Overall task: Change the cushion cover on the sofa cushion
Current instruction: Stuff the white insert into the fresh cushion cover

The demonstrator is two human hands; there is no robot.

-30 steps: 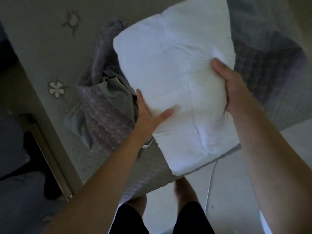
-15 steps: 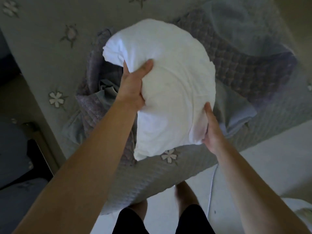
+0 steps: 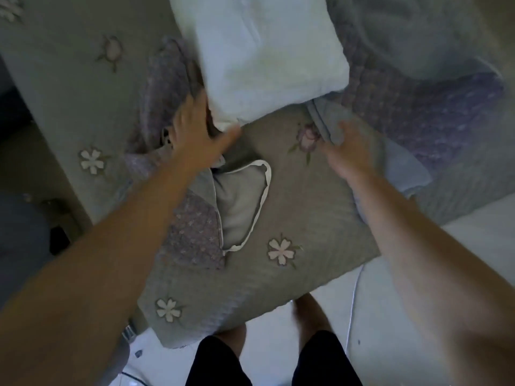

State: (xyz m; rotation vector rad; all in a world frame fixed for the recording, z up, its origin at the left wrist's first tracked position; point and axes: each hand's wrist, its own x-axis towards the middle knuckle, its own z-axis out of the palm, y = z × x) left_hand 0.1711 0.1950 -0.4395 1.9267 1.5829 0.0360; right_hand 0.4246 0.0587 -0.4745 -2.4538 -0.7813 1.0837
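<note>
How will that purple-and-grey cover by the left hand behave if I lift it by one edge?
Probably floppy: the cover lies crumpled in folds, its white-piped opening gaping and sagging. Likely light, being thin empty fabric, so it should drape rather than hold shape. It may drag, since part runs under the white cushion insert near the left hand.

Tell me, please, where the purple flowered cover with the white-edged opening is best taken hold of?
Take the cover by the white-edged rim of its opening, coming from the near side. The rim gapes and stands up off the sofa, so fingers can likely slip under it, and a grip there keeps the mouth open for the white cushion.
</note>
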